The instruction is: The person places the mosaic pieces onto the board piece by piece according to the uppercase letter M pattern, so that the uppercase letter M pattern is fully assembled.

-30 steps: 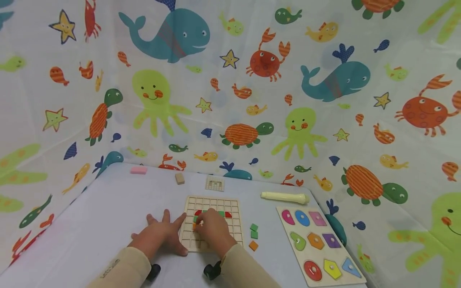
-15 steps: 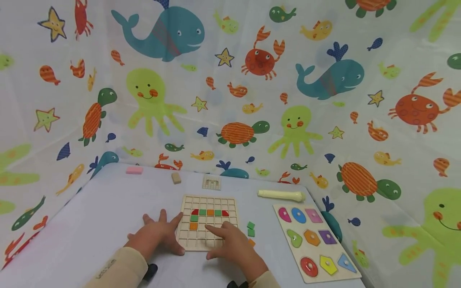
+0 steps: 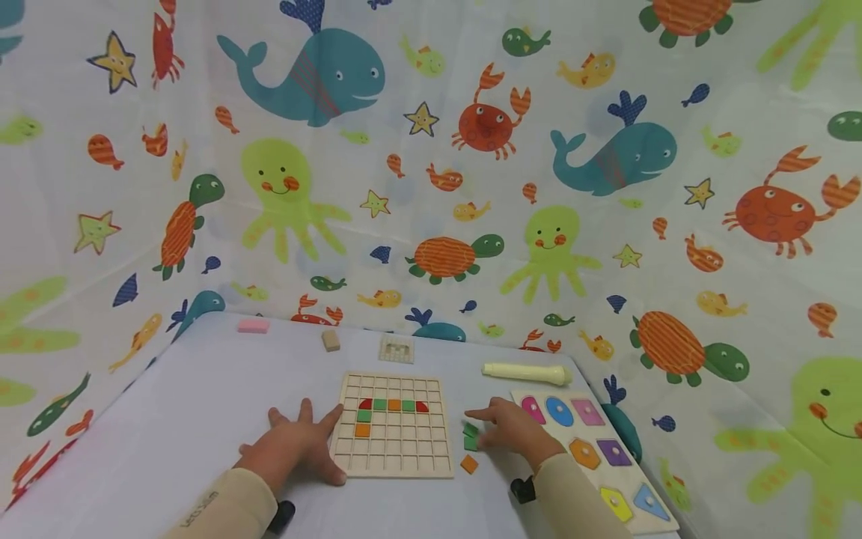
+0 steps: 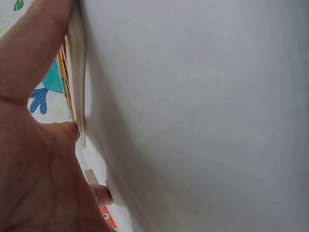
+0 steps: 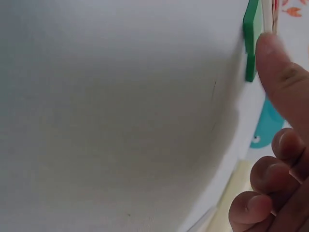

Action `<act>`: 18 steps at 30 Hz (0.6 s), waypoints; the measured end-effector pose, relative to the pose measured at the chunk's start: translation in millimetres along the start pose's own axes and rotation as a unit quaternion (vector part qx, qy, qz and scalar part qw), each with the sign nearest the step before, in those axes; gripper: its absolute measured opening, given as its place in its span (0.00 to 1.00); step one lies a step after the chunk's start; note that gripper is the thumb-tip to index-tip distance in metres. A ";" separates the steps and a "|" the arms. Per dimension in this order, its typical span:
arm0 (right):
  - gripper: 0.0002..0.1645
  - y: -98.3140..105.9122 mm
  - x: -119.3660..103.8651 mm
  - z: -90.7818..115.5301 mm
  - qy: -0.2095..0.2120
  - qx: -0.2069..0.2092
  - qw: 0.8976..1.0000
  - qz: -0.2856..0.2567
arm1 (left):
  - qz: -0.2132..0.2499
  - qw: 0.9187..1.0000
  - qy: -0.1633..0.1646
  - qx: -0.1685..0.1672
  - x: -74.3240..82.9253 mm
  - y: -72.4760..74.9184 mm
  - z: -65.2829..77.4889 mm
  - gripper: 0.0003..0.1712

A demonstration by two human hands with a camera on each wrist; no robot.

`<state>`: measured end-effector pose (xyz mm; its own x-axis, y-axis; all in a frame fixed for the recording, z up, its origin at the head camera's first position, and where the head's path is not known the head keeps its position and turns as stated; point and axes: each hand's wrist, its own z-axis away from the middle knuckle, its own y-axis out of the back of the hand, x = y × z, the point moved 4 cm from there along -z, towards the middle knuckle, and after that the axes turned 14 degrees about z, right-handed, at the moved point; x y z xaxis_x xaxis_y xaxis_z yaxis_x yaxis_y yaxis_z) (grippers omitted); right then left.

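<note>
A wooden grid board [image 3: 414,457] lies on the white table with red, green and orange tiles set in some squares, forming a row and a short column at its left. My left hand [image 3: 296,442] is spread at the board's left edge, thumb by its lower left corner; in the left wrist view the fingers lie along the board's side [image 4: 77,82]. My right hand [image 3: 515,430] is over two loose green tiles [image 3: 470,443], index finger extended to the left above them. In the right wrist view the thumb is right at the green tiles [image 5: 249,34]. A loose orange tile [image 3: 469,464] lies just below.
A shape puzzle board [image 3: 595,479] with knobbed pieces lies at the right, partly under the right forearm. Behind are a cream stick [image 3: 525,372], a small patterned card [image 3: 396,349], a beige block [image 3: 331,340] and a pink block [image 3: 253,326]. A sea-animal curtain [image 3: 444,195] encloses the table.
My right hand has left the grid, where an orange tile now shows below the green one, and moved right to the loose tiles. The left hand stays at the board's edge.
</note>
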<state>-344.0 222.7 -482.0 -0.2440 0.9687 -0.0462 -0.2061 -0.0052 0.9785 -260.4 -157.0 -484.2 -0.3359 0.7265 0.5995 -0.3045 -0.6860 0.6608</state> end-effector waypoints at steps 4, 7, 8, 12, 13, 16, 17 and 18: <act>0.32 -5.1 6.8 -5.7 -0.028 0.006 1.000 -0.002 | -0.007 1.000 -0.003 0.000 -0.5 -2.3 -2.9 0.75; 0.30 -8.3 5.2 -12.1 -0.033 0.004 0.999 -0.009 | -0.011 1.000 -0.005 0.001 -2.1 -2.2 -5.8 0.76; 0.30 -9.7 4.0 -14.1 -0.031 0.000 0.999 -0.013 | -0.011 1.000 -0.005 0.000 -2.6 -2.2 -6.5 0.76; 0.28 -16.7 1.9 -17.8 -0.031 -0.010 0.999 -0.039 | -0.014 1.000 -0.008 -0.003 -3.1 -1.9 -7.3 0.77; 0.27 -17.4 2.3 -17.3 -0.031 -0.009 0.999 -0.043 | -0.015 1.000 -0.010 -0.003 -2.7 -2.1 -7.2 0.77; 0.24 -17.2 2.6 -15.4 -0.031 -0.001 0.998 -0.061 | -0.017 1.000 -0.012 -0.003 -1.5 -2.1 -6.6 0.78; 0.23 -16.6 1.8 -15.2 -0.026 0.003 0.998 -0.064 | -0.016 1.000 -0.011 -0.002 -0.7 -1.8 -5.4 0.77; 0.22 -16.5 1.1 -15.0 -0.023 0.007 0.997 -0.069 | -0.015 1.000 -0.010 -0.003 -0.2 -1.8 -4.7 0.77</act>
<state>-355.1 220.1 -501.2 -0.1698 0.9705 -0.1710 -0.2209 0.1316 0.9664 -264.0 -156.2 -487.7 -0.3083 0.7480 0.5878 -0.3195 -0.6634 0.6766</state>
